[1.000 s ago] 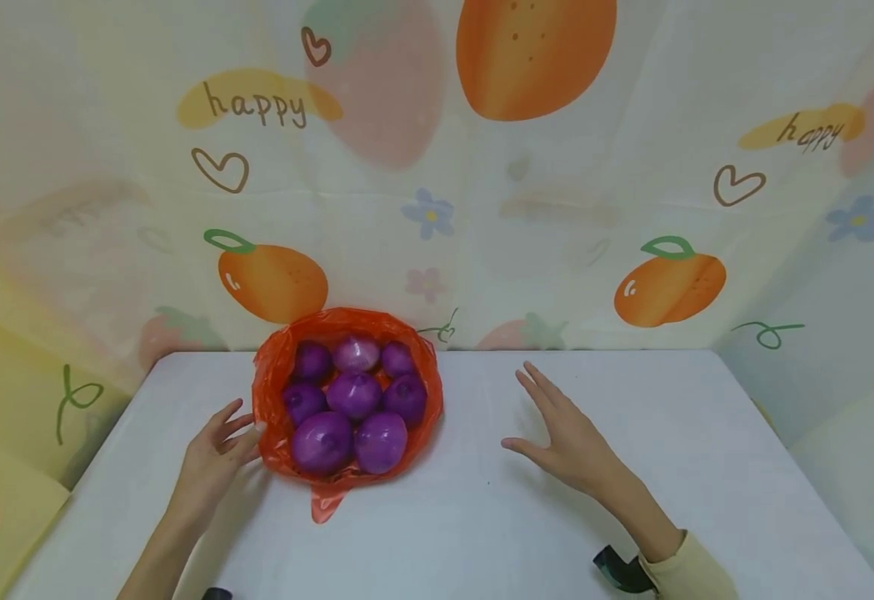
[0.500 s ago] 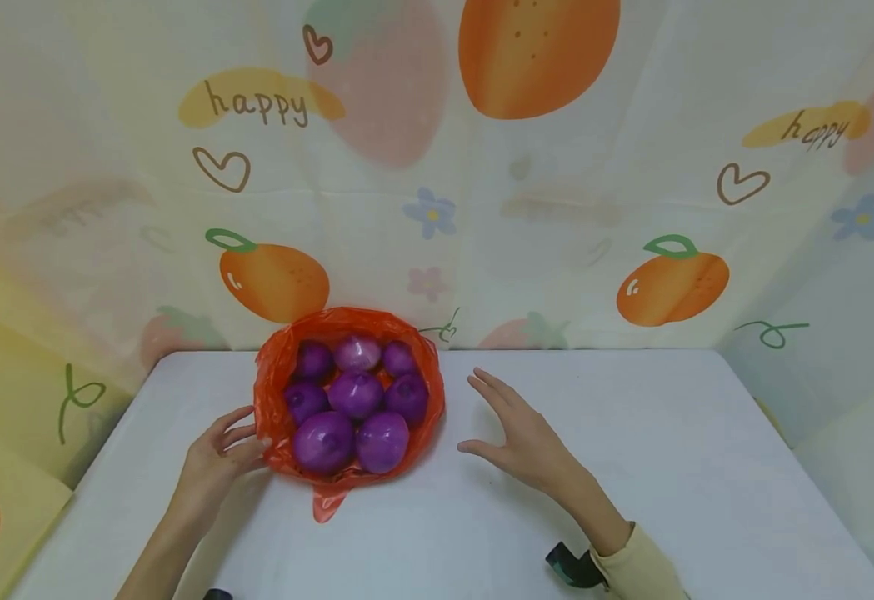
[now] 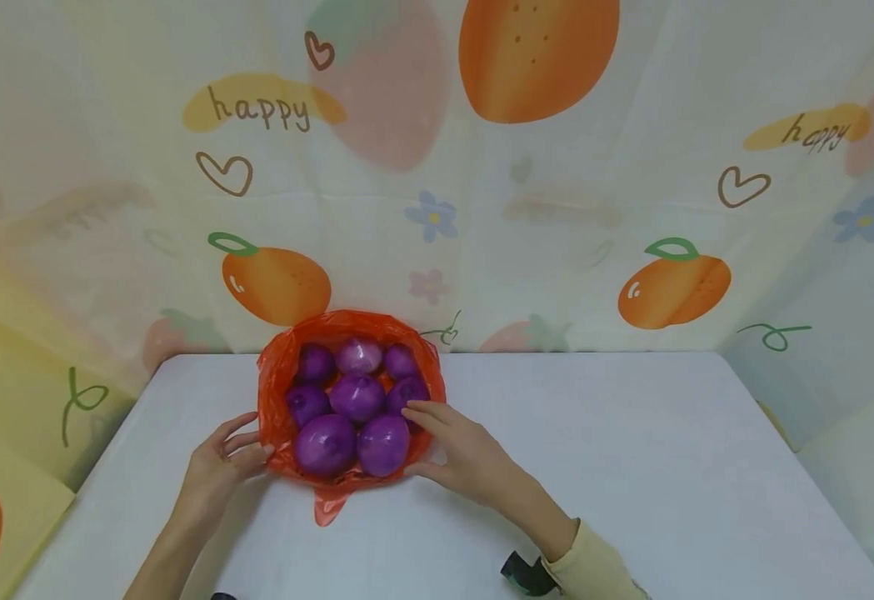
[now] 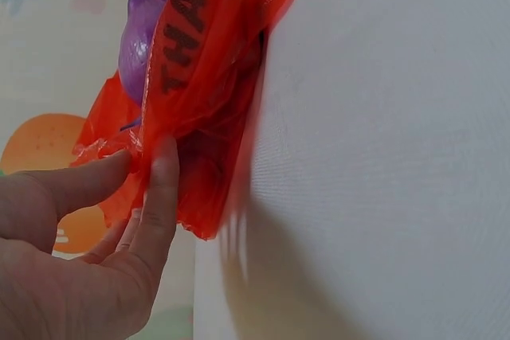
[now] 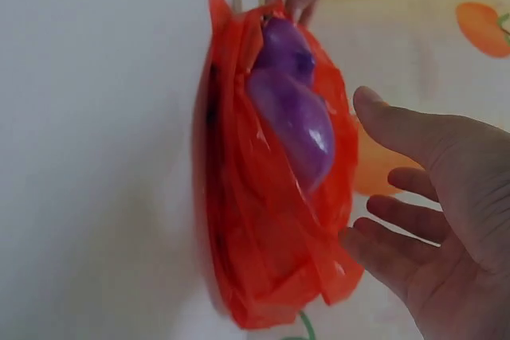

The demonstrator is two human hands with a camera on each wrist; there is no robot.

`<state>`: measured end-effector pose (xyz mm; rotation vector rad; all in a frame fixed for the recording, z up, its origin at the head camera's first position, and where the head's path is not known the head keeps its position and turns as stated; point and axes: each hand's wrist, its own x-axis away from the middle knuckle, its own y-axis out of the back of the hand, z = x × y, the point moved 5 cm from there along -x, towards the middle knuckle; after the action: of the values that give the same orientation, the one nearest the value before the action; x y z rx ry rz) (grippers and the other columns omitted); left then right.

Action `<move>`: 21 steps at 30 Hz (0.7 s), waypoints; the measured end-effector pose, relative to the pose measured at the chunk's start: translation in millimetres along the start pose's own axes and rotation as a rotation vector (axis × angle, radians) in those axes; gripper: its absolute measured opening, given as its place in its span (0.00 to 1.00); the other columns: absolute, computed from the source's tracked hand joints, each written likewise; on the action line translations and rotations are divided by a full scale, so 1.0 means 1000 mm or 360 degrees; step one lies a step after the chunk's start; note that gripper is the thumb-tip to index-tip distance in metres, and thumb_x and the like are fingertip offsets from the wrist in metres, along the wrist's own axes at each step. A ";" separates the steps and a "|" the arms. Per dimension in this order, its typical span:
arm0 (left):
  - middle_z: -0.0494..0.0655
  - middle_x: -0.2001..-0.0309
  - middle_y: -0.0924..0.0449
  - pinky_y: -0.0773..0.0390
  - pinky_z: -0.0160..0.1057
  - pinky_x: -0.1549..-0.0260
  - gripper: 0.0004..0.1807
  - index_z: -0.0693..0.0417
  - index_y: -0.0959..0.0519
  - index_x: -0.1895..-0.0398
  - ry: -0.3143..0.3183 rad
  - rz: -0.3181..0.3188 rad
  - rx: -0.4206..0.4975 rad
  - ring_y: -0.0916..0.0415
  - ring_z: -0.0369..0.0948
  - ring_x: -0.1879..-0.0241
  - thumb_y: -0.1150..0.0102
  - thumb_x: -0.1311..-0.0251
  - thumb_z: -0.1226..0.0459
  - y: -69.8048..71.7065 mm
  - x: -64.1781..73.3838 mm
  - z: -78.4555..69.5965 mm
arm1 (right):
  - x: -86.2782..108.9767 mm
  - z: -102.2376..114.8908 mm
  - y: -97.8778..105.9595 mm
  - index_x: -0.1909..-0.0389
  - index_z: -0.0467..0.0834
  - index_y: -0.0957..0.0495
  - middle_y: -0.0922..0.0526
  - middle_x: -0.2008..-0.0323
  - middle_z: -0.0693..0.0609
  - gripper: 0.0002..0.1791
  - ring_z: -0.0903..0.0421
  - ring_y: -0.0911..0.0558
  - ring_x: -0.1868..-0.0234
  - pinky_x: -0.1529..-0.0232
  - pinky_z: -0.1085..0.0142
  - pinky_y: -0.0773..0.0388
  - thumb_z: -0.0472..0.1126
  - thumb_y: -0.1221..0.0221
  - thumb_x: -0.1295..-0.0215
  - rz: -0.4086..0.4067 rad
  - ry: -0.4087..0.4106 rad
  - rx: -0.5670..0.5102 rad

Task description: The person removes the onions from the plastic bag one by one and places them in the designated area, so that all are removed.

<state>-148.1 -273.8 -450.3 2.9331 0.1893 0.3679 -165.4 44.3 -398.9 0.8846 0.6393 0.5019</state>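
Several purple onions (image 3: pixel 357 397) lie in a red plastic bag (image 3: pixel 277 392) whose mouth is spread wide and rolled back, at the left back of the table. My left hand (image 3: pixel 212 471) pinches the bag's left rim; in the left wrist view the thumb and index finger (image 4: pixel 163 189) meet the red film from either side, beside printed black letters. My right hand (image 3: pixel 474 454) hovers at the bag's right edge, fingers spread and relaxed, overlapping an onion in the head view. In the right wrist view, the right hand (image 5: pixel 446 212) has a gap between thumb and fingers, holding nothing.
The bag sits on a white table (image 3: pixel 631 467) close to its back edge. Behind rises a printed curtain (image 3: pixel 541 175) with fruit and hearts. A black strap piece (image 3: pixel 528 575) hangs by the right sleeve (image 3: pixel 594 562).
My right hand has swung left across the table to the bag's right side. The left hand has closed slightly onto the bag's left rim. Bag and onions stay in place.
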 end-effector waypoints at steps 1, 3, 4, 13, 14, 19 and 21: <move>0.41 0.53 0.19 0.16 0.36 0.60 0.39 0.61 0.47 0.25 -0.0001 -0.0002 0.0001 0.17 0.32 0.64 0.39 0.36 0.67 0.000 0.000 0.000 | -0.003 0.002 -0.003 0.34 0.42 0.29 0.30 0.34 0.48 0.37 0.51 0.29 0.34 0.38 0.58 0.27 0.50 0.30 0.43 0.0016 -0.0003 -0.0008; 0.40 0.54 0.19 0.16 0.36 0.60 0.38 0.61 0.46 0.26 -0.0006 -0.0012 0.0002 0.17 0.32 0.65 0.39 0.35 0.67 -0.001 0.000 0.000 | -0.008 0.007 -0.009 0.33 0.43 0.30 0.30 0.33 0.47 0.37 0.50 0.30 0.34 0.38 0.58 0.27 0.51 0.30 0.43 0.0062 -0.0021 -0.0027; 0.39 0.55 0.18 0.16 0.35 0.61 0.38 0.61 0.46 0.26 -0.0012 -0.0019 0.0007 0.17 0.32 0.65 0.39 0.35 0.67 -0.001 -0.001 0.000 | -0.010 0.008 -0.012 0.33 0.43 0.30 0.30 0.33 0.47 0.38 0.50 0.30 0.33 0.38 0.58 0.28 0.51 0.30 0.42 0.0082 -0.0026 -0.0013; 0.40 0.55 0.19 0.17 0.34 0.61 0.39 0.58 0.47 0.25 0.0053 -0.0049 -0.0002 0.17 0.33 0.65 0.38 0.35 0.63 -0.008 -0.003 -0.002 | -0.026 0.017 -0.033 0.34 0.42 0.30 0.29 0.35 0.45 0.41 0.50 0.31 0.33 0.36 0.59 0.29 0.56 0.30 0.45 0.0101 0.0027 0.0222; 0.41 0.55 0.19 0.17 0.34 0.61 0.39 0.58 0.47 0.25 0.0060 -0.0056 -0.0008 0.17 0.33 0.65 0.39 0.35 0.63 -0.008 -0.003 -0.003 | -0.027 0.018 -0.035 0.34 0.42 0.30 0.28 0.36 0.45 0.41 0.50 0.30 0.34 0.36 0.59 0.29 0.57 0.30 0.46 0.0103 0.0029 0.0252; 0.38 0.57 0.19 0.17 0.33 0.62 0.38 0.57 0.46 0.25 0.0079 -0.0075 0.0011 0.17 0.33 0.66 0.39 0.34 0.62 -0.008 -0.003 -0.003 | -0.031 0.019 -0.043 0.35 0.44 0.28 0.27 0.36 0.47 0.42 0.52 0.30 0.34 0.38 0.60 0.27 0.59 0.29 0.49 0.0116 0.0001 0.0387; 0.36 0.59 0.19 0.17 0.33 0.63 0.38 0.57 0.46 0.25 0.0079 -0.0080 0.0034 0.17 0.34 0.67 0.39 0.34 0.63 -0.008 -0.003 -0.003 | -0.031 0.019 -0.045 0.35 0.45 0.28 0.27 0.36 0.48 0.42 0.52 0.30 0.35 0.39 0.59 0.26 0.58 0.28 0.49 0.0128 -0.0021 0.0415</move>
<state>-152.6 -265.7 -449.7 2.9355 0.2744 0.4341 -168.3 -10.5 -417.8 1.1625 0.6686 0.4912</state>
